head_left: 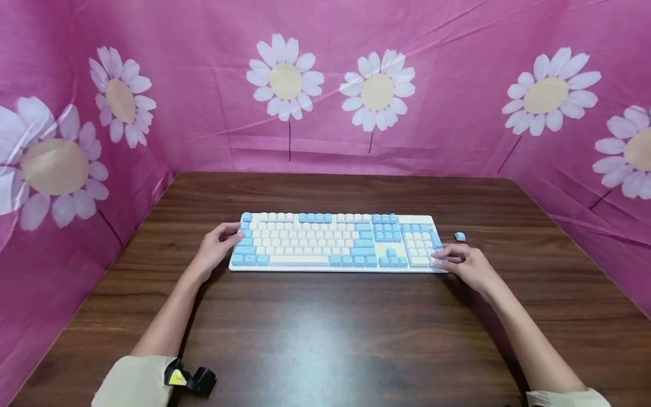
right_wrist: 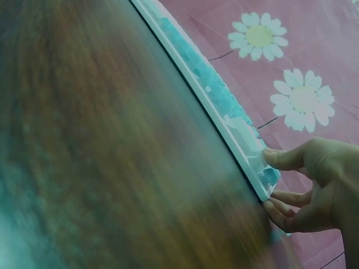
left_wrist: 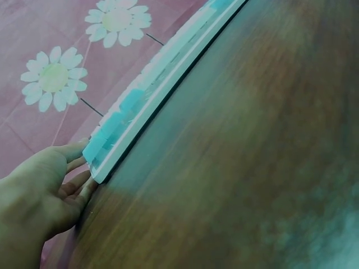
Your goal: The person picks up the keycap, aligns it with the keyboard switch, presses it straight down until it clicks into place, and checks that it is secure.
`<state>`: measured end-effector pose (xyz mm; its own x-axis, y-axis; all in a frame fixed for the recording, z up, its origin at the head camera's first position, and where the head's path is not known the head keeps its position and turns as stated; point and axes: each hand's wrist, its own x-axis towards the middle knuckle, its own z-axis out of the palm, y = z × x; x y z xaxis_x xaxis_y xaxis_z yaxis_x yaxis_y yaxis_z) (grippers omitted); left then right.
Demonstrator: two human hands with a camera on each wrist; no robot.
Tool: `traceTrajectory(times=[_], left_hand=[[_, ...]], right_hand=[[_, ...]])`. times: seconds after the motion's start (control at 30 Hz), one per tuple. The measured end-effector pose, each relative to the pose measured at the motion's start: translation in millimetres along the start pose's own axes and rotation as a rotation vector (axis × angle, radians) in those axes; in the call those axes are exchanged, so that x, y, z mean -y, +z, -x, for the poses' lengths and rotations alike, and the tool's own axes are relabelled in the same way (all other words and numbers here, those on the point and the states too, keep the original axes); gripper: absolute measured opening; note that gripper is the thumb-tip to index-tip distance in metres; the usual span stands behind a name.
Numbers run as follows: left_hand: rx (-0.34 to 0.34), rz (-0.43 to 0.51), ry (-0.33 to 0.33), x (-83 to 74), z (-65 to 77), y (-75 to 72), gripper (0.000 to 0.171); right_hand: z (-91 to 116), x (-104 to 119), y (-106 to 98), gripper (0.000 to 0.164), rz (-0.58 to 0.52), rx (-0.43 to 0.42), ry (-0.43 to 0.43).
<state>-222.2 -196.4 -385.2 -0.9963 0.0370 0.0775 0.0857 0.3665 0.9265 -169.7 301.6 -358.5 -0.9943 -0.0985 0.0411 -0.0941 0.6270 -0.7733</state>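
Observation:
A white and light-blue keyboard lies across the middle of the wooden table, its long space bar on the near side. My left hand grips its left end; in the left wrist view the thumb is at the top of the keys and the other fingers curl at the lower edge. At the opposite end, my right hand holds the corner by the number pad. In the right wrist view, that thumb presses on the keyboard's top, with fingers below the edge. A loose blue keycap sits just beyond the right hand.
The dark brown wooden tabletop spreads around the keyboard on all sides. A pink cloth printed with white daisies hangs behind the table and along both sides. On the left sleeve is a black strap with a small device.

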Motion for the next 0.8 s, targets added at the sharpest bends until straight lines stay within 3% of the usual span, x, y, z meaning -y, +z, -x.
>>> traceTrajectory(times=[0.8], left_hand=[[0.031, -0.011, 0.021, 0.4, -0.1, -2.1, 0.047]], right_hand=[[-2.5, 4.5, -2.2, 0.038, -0.025, 0.026, 0.067]])
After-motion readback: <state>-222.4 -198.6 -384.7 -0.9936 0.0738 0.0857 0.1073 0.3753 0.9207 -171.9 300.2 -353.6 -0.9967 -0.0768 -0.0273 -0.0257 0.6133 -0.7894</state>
